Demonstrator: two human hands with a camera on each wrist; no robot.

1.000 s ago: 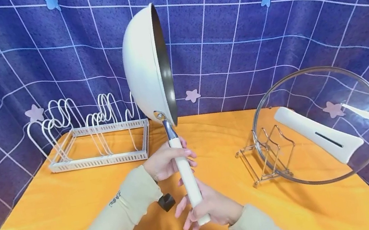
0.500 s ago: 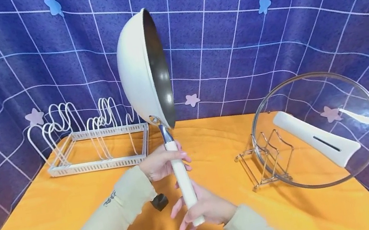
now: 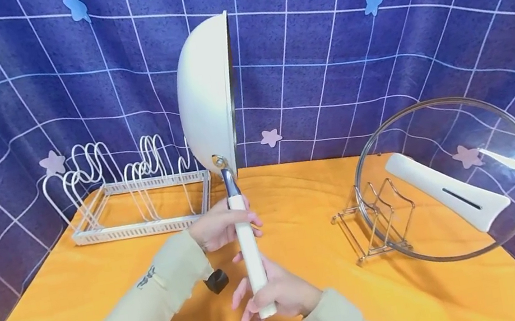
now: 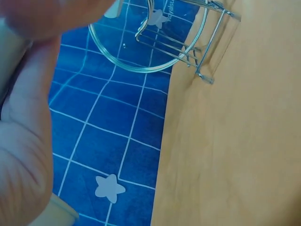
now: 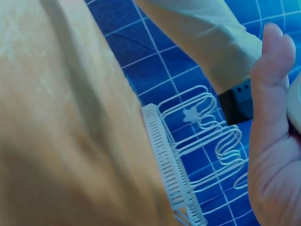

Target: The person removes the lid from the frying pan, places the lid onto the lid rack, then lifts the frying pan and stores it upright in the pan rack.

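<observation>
A white wok (image 3: 206, 95) with a dark inside is held up on edge above the table, its bowl at the top and its opening toward the right. My left hand (image 3: 217, 225) grips the upper part of the white handle (image 3: 252, 258), just below the metal neck (image 3: 230, 182). Lower down, my right hand (image 3: 284, 289) holds the end of the same handle, thumb across it and some fingers spread. The wok's inside is mostly hidden in the head view. Both wrist views show only part of each hand and a sliver of the handle.
A white pan rack (image 3: 141, 229) with curved wire dividers stands at the back left. On the right, a small wire rack (image 3: 375, 220) holds a large glass lid (image 3: 437, 257) upright, with a white lid handle (image 3: 447, 191). A blue curtain (image 3: 327, 86) hangs behind the orange table (image 3: 295, 199).
The wok has turned, so its dark inside shows much less than half a second ago. Both hands and the handle end have shifted slightly left. The racks and lid stay in place.
</observation>
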